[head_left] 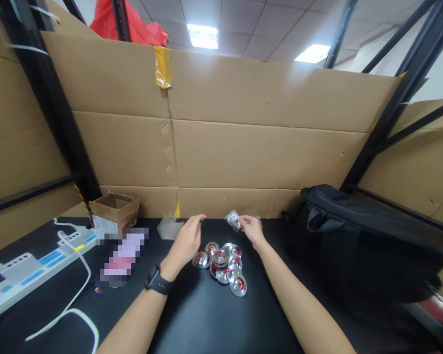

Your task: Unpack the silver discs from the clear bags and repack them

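My right hand point(253, 230) pinches a small clear plastic bag point(232, 221) with something shiny and silver inside, held up near the back of the table. Over the table to the left, my left hand point(186, 241) has its fingers stretched out and nothing visible in them; a dark watch point(158, 281) is on that wrist. Between and below both hands lies a loose pile of shiny round metal discs point(221, 260) with red marks, several overlapping. Just behind my left hand, clear plastic bags point(169, 228) rest on the black table point(225, 324).
A white power strip point(40, 275) with a looping white cable point(83, 275) runs along the left. Near it are a small open cardboard box point(114, 209) and a blurred-out pink item point(125, 258). A large black bag point(365, 246) stands at right. Cardboard walls point(236, 152) enclose the back.
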{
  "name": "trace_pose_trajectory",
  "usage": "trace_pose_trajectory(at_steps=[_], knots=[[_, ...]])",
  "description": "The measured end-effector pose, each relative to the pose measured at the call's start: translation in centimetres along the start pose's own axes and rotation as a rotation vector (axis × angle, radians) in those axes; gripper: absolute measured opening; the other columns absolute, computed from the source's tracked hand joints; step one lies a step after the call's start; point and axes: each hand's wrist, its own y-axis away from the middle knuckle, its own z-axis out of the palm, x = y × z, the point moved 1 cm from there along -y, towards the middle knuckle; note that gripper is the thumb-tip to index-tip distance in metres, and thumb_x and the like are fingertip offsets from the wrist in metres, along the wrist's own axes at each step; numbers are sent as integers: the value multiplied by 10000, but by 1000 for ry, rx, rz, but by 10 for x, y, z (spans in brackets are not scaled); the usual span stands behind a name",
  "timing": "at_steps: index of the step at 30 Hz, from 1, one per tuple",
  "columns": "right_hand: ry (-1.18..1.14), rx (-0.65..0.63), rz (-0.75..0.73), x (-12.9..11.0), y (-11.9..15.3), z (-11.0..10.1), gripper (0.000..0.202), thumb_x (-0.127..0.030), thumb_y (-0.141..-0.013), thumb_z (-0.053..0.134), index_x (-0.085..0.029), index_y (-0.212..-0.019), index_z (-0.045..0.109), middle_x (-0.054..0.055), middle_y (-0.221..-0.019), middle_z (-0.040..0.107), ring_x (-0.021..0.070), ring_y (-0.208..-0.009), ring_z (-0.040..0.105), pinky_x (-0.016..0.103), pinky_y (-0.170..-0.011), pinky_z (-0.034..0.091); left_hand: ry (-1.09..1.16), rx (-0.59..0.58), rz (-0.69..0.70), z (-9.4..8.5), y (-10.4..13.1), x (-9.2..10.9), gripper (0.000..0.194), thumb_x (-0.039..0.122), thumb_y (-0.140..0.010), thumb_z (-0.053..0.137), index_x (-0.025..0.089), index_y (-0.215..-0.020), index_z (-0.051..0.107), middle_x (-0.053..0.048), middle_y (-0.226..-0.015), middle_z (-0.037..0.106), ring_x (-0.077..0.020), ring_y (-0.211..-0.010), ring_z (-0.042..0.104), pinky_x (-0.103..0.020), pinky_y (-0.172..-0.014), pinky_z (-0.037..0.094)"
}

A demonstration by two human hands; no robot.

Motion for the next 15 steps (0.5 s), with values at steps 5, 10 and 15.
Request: trace_pose_trajectory(at_steps=[5, 10, 15], knots=[[-513, -168, 88, -27, 35, 21, 434, -523, -780, 704, -139, -977, 744, 111, -850, 766, 213, -709, 703, 284, -620, 499, 433, -82, -201, 33, 7, 0, 411, 372, -954, 521, 226, -1338, 514, -109, -1247, 650, -218, -1015, 670, -384, -923, 528], [-638, -170, 68, -44, 55, 27, 349, -474, -745, 766, -153, -879, 742, 57, -727, 731, 151, -590, 613, 256, -559, 448, 782, -168, -390, 40, 5, -2, 392, 428, -895, 618, 149, -1169, 644, -108, -1037, 728, -188, -816, 687, -314, -767, 560], [-698, -263, 59, -42, 55, 25, 379, -425, -721, 806, -187, -998, 705, 40, -822, 726, 144, -635, 628, 258, -605, 487, 776, -76, -418, 36, 4, -5, 403, 398, -843, 691, 152, -1160, 658, -100, -1025, 728, -185, -821, 688, -297, -752, 562]])
